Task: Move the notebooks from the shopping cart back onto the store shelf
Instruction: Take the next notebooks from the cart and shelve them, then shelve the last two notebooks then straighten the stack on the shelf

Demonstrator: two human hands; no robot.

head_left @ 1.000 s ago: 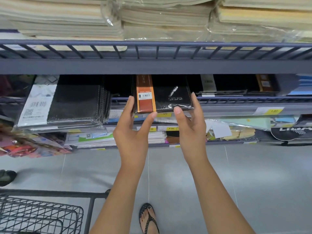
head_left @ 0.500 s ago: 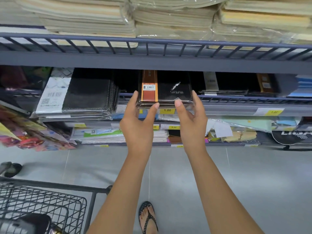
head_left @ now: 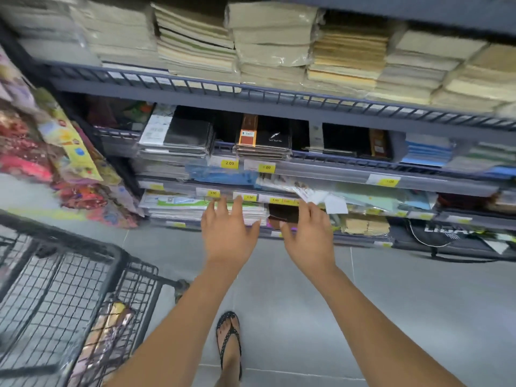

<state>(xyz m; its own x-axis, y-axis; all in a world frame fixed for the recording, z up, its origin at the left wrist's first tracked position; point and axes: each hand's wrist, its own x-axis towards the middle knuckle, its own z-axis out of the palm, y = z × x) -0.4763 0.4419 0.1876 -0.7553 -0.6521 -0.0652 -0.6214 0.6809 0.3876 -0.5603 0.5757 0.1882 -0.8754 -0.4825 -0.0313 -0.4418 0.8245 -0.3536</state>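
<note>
Two big things: the shelf (head_left: pixel 279 98) ahead, the cart (head_left: pixel 47 297) at your left. The notebooks (head_left: pixel 264 142) lie stacked on the middle tier. Below them your left hand (head_left: pixel 226 235) and right hand (head_left: pixel 308 236) hover, fingers spread, holding nothing.

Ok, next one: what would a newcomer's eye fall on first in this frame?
The left hand and right hand hover mid-frame, both empty, fingers spread. Above them, a stack of black notebooks, the top one orange-banded, lies on the shelf. A wire cart fills the lower left corner.
</note>
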